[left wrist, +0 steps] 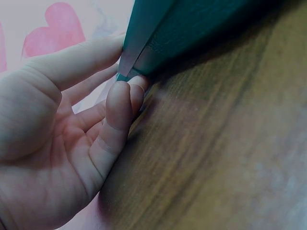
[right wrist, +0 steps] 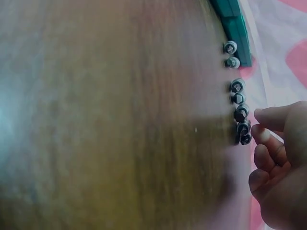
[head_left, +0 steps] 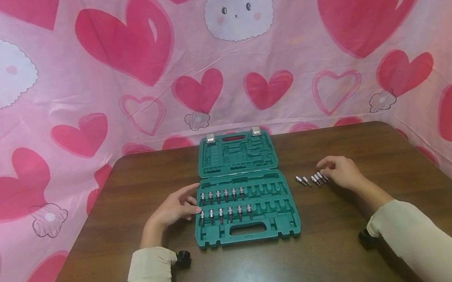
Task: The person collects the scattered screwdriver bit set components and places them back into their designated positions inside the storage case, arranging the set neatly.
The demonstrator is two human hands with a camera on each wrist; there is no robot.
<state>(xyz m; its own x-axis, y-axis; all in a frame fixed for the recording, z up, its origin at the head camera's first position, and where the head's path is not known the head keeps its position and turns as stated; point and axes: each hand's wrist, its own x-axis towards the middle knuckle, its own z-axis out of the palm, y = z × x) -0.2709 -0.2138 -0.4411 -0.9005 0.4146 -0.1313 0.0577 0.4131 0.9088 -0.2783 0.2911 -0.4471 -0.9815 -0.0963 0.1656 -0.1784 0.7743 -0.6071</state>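
A green plastic case (head_left: 248, 238) lies unfolded on the table, its lid (head_left: 236, 165) laid back. Two rows of metal bit sockets (head_left: 226, 195) fill the left part of its tray; slots farther right hold none. My left hand (head_left: 174, 207) is against the case's left edge, index finger stretched along it and thumb lower down. The left wrist view shows the fingertips (left wrist: 118, 103) touching the case's side wall (left wrist: 144, 45). My right hand (head_left: 341, 171) hovers beside several loose bit sockets (right wrist: 238, 98) right of the case. Its fingertips (right wrist: 261, 132) are close to the nearest ones, fingers loosely bent.
The case stands on a dark brown wooden table (head_left: 249, 281). Behind it hangs a pink cloth (head_left: 239, 59) with hearts and rabbits. A black wrist device shows at the left cuff (head_left: 184, 259) and the right cuff (head_left: 367, 238).
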